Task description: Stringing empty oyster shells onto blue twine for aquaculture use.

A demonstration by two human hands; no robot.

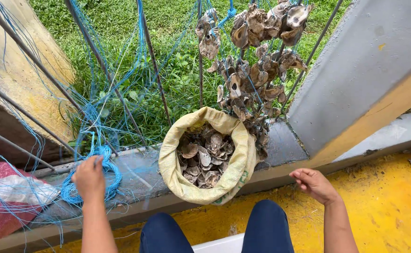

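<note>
The left hand (89,178), lower left of frame, grips a coiled bundle of thin blue twine (103,174) on the grey concrete ledge (139,175). The right hand (314,184), lower right, is loosely curled, holding nothing. Between them stands an open yellow woven sack of brown oyster shells (205,154); strung shell clusters (257,70) hang above it.

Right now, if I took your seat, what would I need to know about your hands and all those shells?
Left hand: fingers on the coil of blue twine on the concrete ledge.
Right hand: empty, loosely curled, over the yellow floor.
Sack: rolled open on the ledge, shells inside.
Done: strung shell clusters hang on the metal bars.
Left: the shells in the sack, unstrung.
</note>
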